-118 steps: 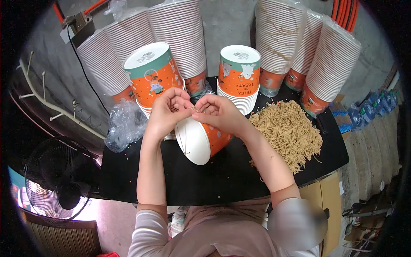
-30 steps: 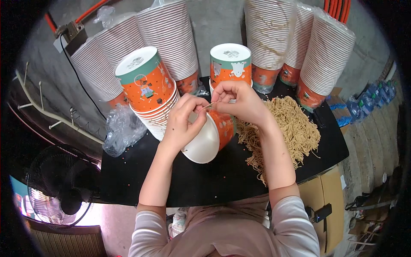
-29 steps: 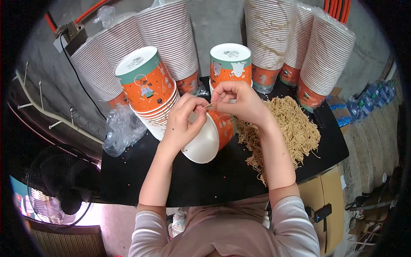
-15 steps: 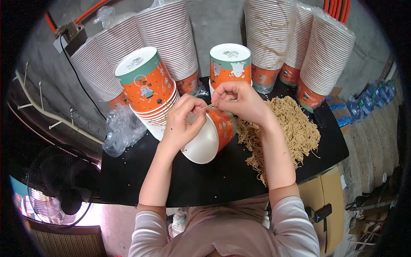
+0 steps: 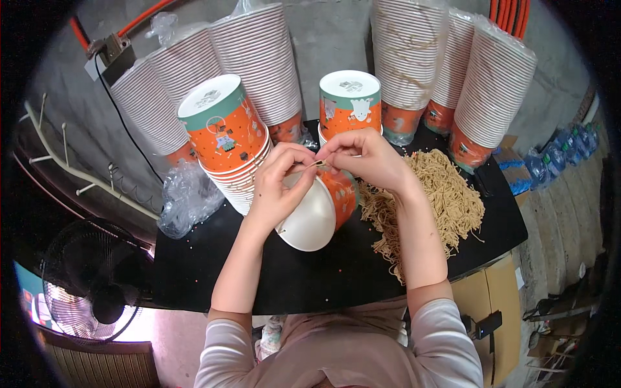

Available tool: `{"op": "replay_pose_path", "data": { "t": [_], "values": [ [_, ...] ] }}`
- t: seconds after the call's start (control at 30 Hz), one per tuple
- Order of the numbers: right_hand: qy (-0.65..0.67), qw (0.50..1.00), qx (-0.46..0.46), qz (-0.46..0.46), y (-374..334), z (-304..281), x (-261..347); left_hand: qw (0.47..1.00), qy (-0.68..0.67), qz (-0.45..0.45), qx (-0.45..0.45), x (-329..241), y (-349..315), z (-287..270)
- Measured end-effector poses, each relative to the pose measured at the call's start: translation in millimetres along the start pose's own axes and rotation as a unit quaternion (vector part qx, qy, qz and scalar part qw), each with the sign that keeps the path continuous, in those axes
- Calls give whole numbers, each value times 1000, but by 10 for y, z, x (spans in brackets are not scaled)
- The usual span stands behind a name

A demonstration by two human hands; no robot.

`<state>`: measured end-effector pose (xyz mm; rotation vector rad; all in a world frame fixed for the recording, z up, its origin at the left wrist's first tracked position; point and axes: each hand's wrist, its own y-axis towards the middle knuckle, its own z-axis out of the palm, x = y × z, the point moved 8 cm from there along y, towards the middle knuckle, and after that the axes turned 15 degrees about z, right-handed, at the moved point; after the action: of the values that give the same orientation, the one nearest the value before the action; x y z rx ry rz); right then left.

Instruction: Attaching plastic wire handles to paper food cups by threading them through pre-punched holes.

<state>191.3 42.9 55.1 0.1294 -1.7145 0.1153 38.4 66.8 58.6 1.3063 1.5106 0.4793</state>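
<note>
A paper bucket (image 5: pixel 308 220) lies on its side in front of me, its white mouth turned toward me and its orange printed wall to the right. Above its rim, my left hand (image 5: pixel 278 178) pinches a thin tan cord (image 5: pixel 317 163). My right hand (image 5: pixel 367 158) is closed in a pinch on the same cord, its fingertips almost touching the left ones. A short bit of cord shows at a hole low on the rim. Beside my right forearm lies a tangled pile of tan cords (image 5: pixel 446 200).
Upside-down bucket stacks stand at left (image 5: pixel 223 139) and centre (image 5: pixel 351 110). Plastic-wrapped bucket stacks (image 5: pixel 259 64) line the wall behind the black table (image 5: pixel 259 284). A crumpled plastic bag (image 5: pixel 187 200) lies at the left edge. A fan (image 5: pixel 90 284) stands lower left, a cardboard box (image 5: pixel 495 297) lower right.
My right fingertips have come down and in toward the left ones, drawing the pinches closer together on the cord. The bucket still lies on its side.
</note>
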Motion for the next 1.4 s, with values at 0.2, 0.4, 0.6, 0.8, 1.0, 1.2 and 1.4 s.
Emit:
{"op": "replay_pose_path", "data": {
  "t": [0.2,0.4,0.6,0.8,1.0,1.2,1.4],
  "values": [
    [-47,999,-16,-14,-34,30,38,1000,-19,-6,-4,35,-19,6],
    [-56,998,-24,0,-32,18,36,1000,13,10,16,-8,0,-3],
    [-72,997,-36,0,-28,36,34,999,44,8,31,-18,-17,-9],
    [-79,995,-55,-36,-29,31,61,997,56,35,35,-82,11,0],
    [-40,998,-18,-38,-59,97,123,997,48,6,63,-68,-2,24],
    [-35,999,28,-13,-9,128,8,996,54,19,69,-86,8,34],
    [-46,998,48,24,13,163,-90,996,64,27,64,-57,-4,37]
  ]
}}
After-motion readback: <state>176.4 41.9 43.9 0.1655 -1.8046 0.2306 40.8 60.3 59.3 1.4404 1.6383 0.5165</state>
